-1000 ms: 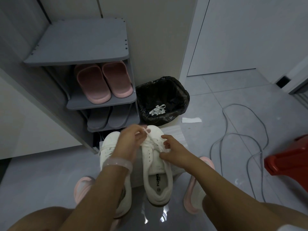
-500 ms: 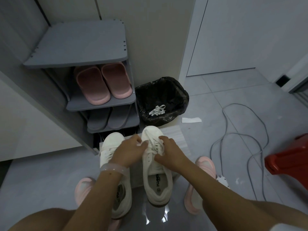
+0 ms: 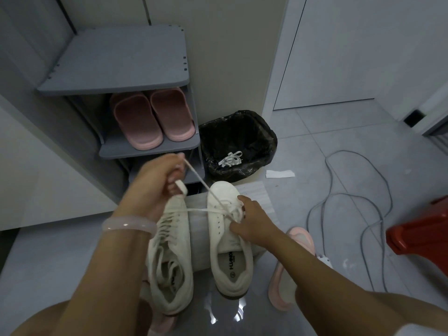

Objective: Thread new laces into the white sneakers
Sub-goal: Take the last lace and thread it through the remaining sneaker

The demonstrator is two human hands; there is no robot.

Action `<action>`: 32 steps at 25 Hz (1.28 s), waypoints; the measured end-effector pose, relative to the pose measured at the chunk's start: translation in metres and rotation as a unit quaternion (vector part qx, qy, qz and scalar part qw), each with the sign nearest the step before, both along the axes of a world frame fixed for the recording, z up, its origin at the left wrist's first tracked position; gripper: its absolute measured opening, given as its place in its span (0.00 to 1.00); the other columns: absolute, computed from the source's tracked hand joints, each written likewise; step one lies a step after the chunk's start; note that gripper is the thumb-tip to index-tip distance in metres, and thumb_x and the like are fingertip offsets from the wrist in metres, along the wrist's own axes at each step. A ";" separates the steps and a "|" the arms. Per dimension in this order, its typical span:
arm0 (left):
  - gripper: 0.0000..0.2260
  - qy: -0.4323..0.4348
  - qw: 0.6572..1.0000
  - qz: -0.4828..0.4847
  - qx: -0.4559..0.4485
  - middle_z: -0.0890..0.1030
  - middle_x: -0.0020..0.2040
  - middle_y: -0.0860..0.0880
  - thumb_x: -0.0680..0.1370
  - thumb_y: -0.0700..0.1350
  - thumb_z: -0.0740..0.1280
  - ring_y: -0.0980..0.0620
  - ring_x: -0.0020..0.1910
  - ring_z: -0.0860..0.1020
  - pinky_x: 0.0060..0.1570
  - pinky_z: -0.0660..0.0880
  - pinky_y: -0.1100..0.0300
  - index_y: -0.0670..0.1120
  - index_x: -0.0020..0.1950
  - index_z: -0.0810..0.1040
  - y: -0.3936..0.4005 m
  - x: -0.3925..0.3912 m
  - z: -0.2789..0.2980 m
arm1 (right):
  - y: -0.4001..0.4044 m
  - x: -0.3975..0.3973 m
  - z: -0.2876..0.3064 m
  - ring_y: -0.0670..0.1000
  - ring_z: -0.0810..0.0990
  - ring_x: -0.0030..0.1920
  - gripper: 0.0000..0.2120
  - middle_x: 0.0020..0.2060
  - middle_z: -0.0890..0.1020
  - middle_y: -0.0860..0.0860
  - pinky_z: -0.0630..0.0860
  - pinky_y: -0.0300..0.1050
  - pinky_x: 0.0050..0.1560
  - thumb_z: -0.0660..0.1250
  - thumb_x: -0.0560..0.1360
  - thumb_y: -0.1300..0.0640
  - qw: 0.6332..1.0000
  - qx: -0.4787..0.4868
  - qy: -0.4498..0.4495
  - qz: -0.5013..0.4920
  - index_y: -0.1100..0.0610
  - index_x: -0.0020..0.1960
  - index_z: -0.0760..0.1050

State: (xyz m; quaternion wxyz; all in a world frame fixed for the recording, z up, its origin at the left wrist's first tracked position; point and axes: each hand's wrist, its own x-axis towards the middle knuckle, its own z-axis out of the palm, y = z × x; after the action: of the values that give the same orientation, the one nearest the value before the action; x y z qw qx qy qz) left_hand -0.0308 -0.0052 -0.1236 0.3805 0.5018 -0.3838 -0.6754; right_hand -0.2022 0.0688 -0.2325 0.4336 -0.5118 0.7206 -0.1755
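Note:
Two white sneakers stand side by side on the grey floor in front of me. The left sneaker (image 3: 172,258) has its lace threaded. On the right sneaker (image 3: 228,241) a white lace (image 3: 206,187) runs from the eyelets up and to the left. My left hand (image 3: 155,183) is raised above the left sneaker's toe and grips that lace, pulled taut. My right hand (image 3: 252,219) rests on the right sneaker's eyelet area, with fingers curled on the crossing laces.
A grey shoe rack (image 3: 116,64) with pink slippers (image 3: 155,117) stands behind. A black-lined bin (image 3: 237,144) beside it holds old white laces (image 3: 230,159). A grey cable (image 3: 349,209) loops on the floor at right, next to a red stool (image 3: 419,231). Pink slippers are on my feet.
My left hand has risen up and to the left, drawing the lace out taut from the right sneaker. My right hand stays on the eyelets.

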 end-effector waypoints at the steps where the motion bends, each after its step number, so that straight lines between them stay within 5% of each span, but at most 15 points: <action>1: 0.14 -0.027 0.999 0.027 -0.007 0.64 0.19 0.53 0.78 0.41 0.59 0.55 0.20 0.61 0.21 0.58 0.68 0.44 0.31 0.69 -0.004 0.007 0.001 | 0.000 0.000 -0.002 0.54 0.68 0.64 0.32 0.63 0.66 0.56 0.66 0.42 0.60 0.68 0.72 0.57 1.000 0.004 -0.003 -0.006 0.56 0.73 0.58; 2: 0.13 -0.129 0.991 0.028 -0.027 0.65 0.22 0.52 0.77 0.41 0.60 0.52 0.23 0.63 0.24 0.60 0.65 0.45 0.31 0.69 -0.007 0.012 -0.004 | 0.000 0.001 -0.003 0.54 0.70 0.62 0.28 0.62 0.68 0.55 0.68 0.41 0.58 0.67 0.73 0.56 1.000 0.002 -0.005 -0.018 0.56 0.70 0.63; 4: 0.07 -0.397 0.913 -0.029 -0.090 0.74 0.34 0.49 0.76 0.44 0.64 0.49 0.34 0.71 0.35 0.65 0.60 0.46 0.38 0.73 -0.004 0.013 -0.029 | -0.002 0.002 -0.004 0.51 0.74 0.53 0.14 0.57 0.73 0.55 0.70 0.34 0.47 0.66 0.74 0.58 0.998 -0.035 -0.002 -0.052 0.56 0.60 0.73; 6: 0.08 -0.502 0.848 -0.108 -0.130 0.77 0.50 0.47 0.75 0.46 0.65 0.47 0.45 0.75 0.44 0.69 0.59 0.48 0.53 0.76 0.006 0.005 -0.053 | -0.004 0.001 -0.004 0.49 0.75 0.46 0.05 0.52 0.78 0.54 0.66 0.27 0.37 0.64 0.74 0.61 0.996 -0.077 0.029 -0.045 0.56 0.48 0.76; 8: 0.13 -0.499 0.830 -0.189 -0.160 0.77 0.57 0.46 0.75 0.45 0.65 0.46 0.51 0.76 0.49 0.70 0.58 0.47 0.59 0.75 0.014 -0.007 -0.072 | -0.006 -0.001 0.001 0.47 0.72 0.45 0.04 0.47 0.78 0.52 0.64 0.26 0.35 0.63 0.74 0.63 0.996 -0.081 0.040 -0.015 0.55 0.44 0.75; 12: 0.09 -0.514 0.779 -0.304 -0.192 0.78 0.55 0.50 0.77 0.48 0.62 0.50 0.54 0.75 0.49 0.71 0.56 0.50 0.56 0.73 0.028 -0.024 -0.091 | -0.010 -0.020 0.017 0.45 0.74 0.42 0.06 0.37 0.76 0.44 0.67 0.29 0.37 0.68 0.73 0.60 0.998 0.006 -0.002 0.058 0.52 0.38 0.74; 15: 0.05 -0.543 0.749 -0.315 -0.210 0.76 0.52 0.49 0.78 0.48 0.60 0.48 0.52 0.75 0.45 0.69 0.56 0.48 0.50 0.72 0.030 -0.024 -0.094 | -0.011 -0.036 0.023 0.42 0.73 0.41 0.03 0.39 0.76 0.43 0.69 0.29 0.40 0.69 0.74 0.58 0.986 0.064 0.020 0.152 0.55 0.47 0.79; 18: 0.06 -0.557 0.725 -0.305 -0.265 0.75 0.52 0.49 0.78 0.47 0.58 0.49 0.52 0.75 0.46 0.70 0.56 0.48 0.51 0.74 0.031 -0.026 -0.090 | -0.011 -0.034 0.023 0.43 0.73 0.39 0.01 0.38 0.75 0.44 0.68 0.33 0.39 0.67 0.74 0.60 0.982 -0.022 0.081 0.167 0.55 0.45 0.77; 21: 0.07 -0.556 0.715 -0.328 -0.268 0.76 0.51 0.47 0.78 0.46 0.57 0.47 0.50 0.75 0.46 0.70 0.55 0.45 0.51 0.72 0.034 -0.028 -0.091 | -0.005 -0.019 0.013 0.48 0.71 0.34 0.10 0.33 0.73 0.47 0.65 0.42 0.35 0.64 0.75 0.58 0.981 -0.105 0.143 0.078 0.53 0.37 0.65; 24: 0.07 -0.549 0.712 -0.354 -0.256 0.76 0.50 0.45 0.78 0.45 0.57 0.45 0.49 0.75 0.46 0.70 0.53 0.44 0.51 0.70 0.037 -0.027 -0.091 | 0.002 -0.003 0.000 0.56 0.68 0.33 0.08 0.34 0.76 0.56 0.59 0.45 0.29 0.60 0.76 0.59 0.945 -0.141 0.288 0.070 0.57 0.43 0.61; 27: 0.07 -0.545 0.714 -0.370 -0.237 0.77 0.50 0.46 0.79 0.46 0.56 0.46 0.48 0.75 0.47 0.71 0.53 0.44 0.53 0.70 0.036 -0.025 -0.088 | 0.003 -0.004 -0.001 0.55 0.64 0.27 0.14 0.24 0.62 0.49 0.50 0.40 0.24 0.66 0.69 0.61 0.899 -0.180 0.379 0.126 0.56 0.39 0.59; 32: 0.08 -0.556 0.712 -0.371 -0.217 0.78 0.51 0.46 0.79 0.47 0.55 0.47 0.49 0.75 0.47 0.70 0.54 0.45 0.50 0.72 0.033 -0.021 -0.088 | -0.002 -0.029 0.010 0.49 0.70 0.36 0.14 0.32 0.70 0.46 0.68 0.45 0.37 0.64 0.72 0.59 0.972 -0.023 0.149 0.182 0.51 0.34 0.62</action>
State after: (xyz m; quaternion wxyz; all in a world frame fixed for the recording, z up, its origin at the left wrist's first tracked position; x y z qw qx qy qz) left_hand -0.0523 0.0275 -0.2114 -0.0841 0.5078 -0.8172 -0.2593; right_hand -0.2315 0.0672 -0.2230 0.3342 -0.6647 0.6674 -0.0325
